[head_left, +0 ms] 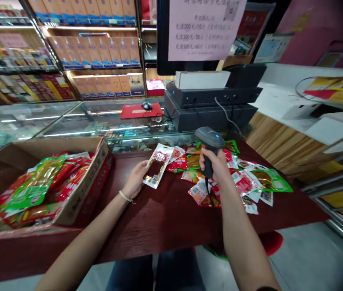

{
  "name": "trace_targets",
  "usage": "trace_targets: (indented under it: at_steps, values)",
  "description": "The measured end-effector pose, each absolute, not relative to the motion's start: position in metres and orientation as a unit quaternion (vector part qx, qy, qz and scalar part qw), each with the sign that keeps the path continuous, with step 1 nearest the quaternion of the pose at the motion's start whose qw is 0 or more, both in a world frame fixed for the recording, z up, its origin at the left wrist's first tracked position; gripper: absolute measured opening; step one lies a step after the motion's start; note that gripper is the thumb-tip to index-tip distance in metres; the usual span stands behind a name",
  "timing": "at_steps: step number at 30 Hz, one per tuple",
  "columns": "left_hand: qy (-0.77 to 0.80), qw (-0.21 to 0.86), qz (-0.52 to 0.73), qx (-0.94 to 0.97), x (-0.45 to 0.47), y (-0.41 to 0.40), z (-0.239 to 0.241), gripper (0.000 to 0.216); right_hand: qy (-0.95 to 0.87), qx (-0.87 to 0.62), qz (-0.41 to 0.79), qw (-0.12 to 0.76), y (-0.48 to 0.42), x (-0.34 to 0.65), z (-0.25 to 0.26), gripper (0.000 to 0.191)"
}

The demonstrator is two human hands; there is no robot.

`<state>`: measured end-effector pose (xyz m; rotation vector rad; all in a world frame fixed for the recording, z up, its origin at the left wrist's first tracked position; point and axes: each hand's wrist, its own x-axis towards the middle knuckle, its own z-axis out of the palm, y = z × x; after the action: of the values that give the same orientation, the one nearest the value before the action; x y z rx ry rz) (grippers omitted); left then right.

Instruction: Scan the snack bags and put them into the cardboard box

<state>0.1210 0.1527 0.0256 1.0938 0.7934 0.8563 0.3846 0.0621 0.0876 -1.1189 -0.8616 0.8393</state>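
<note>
My left hand [137, 176] grips the lower left edge of a white snack packet [158, 165] with a dark window and a red top. The packet is tilted over the red-brown table [159, 220]. In my right hand [215, 161] is a grey handheld barcode scanner [210, 138], my fingers wrapped round its handle and a small blue light on its head. Its black cord hangs down over the packets. A loose pile of red, green and white snack packets [246, 182] lies under and around my right hand. The scanner's front window is hidden.
An open cardboard box [80, 202] full of snack packets stands at the left. Behind the table are a glass counter [98, 121], a mouse [146, 105] on a red mat [129, 111], and dark till equipment [214, 113] beneath a monitor with a pink notice [203, 30].
</note>
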Motion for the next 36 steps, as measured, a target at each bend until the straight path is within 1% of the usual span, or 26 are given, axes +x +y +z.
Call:
trace_targets:
  at_steps: [2, 4, 6, 10, 12, 14, 15, 19, 22, 24, 29, 32, 36]
  values:
    - [0.332, 0.747, 0.372, 0.439, 0.107, 0.15, 0.021, 0.053, -0.395, -0.506, 0.397, 0.656, 0.065, 0.373, 0.083, 0.025]
    - [0.309, 0.765, 0.387, 0.412, 0.099, 0.152, 0.018, 0.056, -0.407, -0.517, 0.416, 0.628, 0.068, 0.362, 0.079, 0.026]
    - [0.301, 0.761, 0.419, 0.394, 0.096, 0.155, 0.014, 0.054, -0.419, -0.524, 0.428, 0.606, 0.07, 0.352, 0.075, 0.029]
    - [0.326, 0.734, 0.474, 0.36, 0.094, 0.16, 0.008, 0.04, -0.439, -0.547, 0.426, 0.572, 0.074, 0.339, 0.071, 0.034]
    - [0.327, 0.724, 0.488, 0.361, 0.095, 0.16, 0.006, 0.038, -0.449, -0.568, 0.418, 0.549, 0.075, 0.337, 0.067, 0.031]
    - [0.329, 0.71, 0.506, 0.364, 0.096, 0.159, 0.006, 0.041, -0.463, -0.59, 0.403, 0.525, 0.077, 0.336, 0.063, 0.028]
    - [0.335, 0.699, 0.517, 0.362, 0.096, 0.159, 0.006, 0.042, -0.472, -0.599, 0.398, 0.51, 0.077, 0.336, 0.061, 0.031]
    - [0.384, 0.654, 0.553, 0.345, 0.099, 0.16, 0.002, 0.043, -0.534, -0.589, 0.39, 0.464, 0.079, 0.337, 0.057, 0.057]
    - [0.402, 0.636, 0.562, 0.344, 0.101, 0.161, -0.002, 0.041, -0.606, -0.544, 0.368, 0.449, 0.08, 0.336, 0.056, 0.066]
    - [0.4, 0.629, 0.57, 0.344, 0.102, 0.161, -0.002, 0.04, -0.642, -0.529, 0.357, 0.425, 0.08, 0.336, 0.054, 0.066]
    - [0.394, 0.627, 0.579, 0.341, 0.105, 0.159, 0.004, 0.036, -0.656, -0.549, 0.37, 0.362, 0.08, 0.343, 0.044, 0.047]
    - [0.394, 0.628, 0.582, 0.335, 0.106, 0.16, 0.004, 0.038, -0.651, -0.559, 0.366, 0.359, 0.08, 0.347, 0.041, 0.048]
    - [0.402, 0.622, 0.583, 0.334, 0.104, 0.163, -0.002, 0.044, -0.659, -0.551, 0.349, 0.374, 0.081, 0.348, 0.044, 0.055]
